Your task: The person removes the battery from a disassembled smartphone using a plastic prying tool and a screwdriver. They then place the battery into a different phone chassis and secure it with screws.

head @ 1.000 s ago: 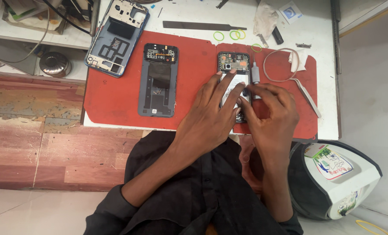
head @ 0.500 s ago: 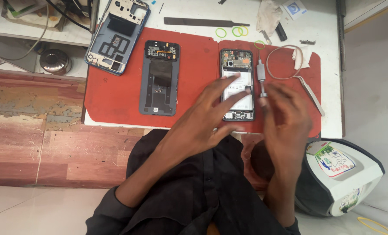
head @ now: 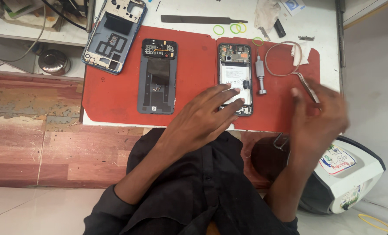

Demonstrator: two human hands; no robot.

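Note:
An opened phone [head: 234,65] with its battery and board exposed lies on a red mat [head: 194,56]. My left hand [head: 202,115] rests flat on the phone's lower end, fingers spread and holding nothing. My right hand [head: 318,115] is blurred over the mat's right edge, next to a pair of metal tweezers [head: 306,85]; its grip cannot be made out. A small grey screwdriver [head: 260,76] lies just right of the phone, between my two hands.
A dark back cover [head: 157,82] lies left of the phone, and a blue phone frame [head: 114,35] sits at the mat's top left. Rubber bands [head: 228,29] and a flat metal file [head: 202,19] lie behind. A white and grey appliance [head: 346,174] stands low right.
My right hand has left the phone and swung right toward the tweezers. My left hand has stayed on the phone's lower end, with more of the phone now uncovered.

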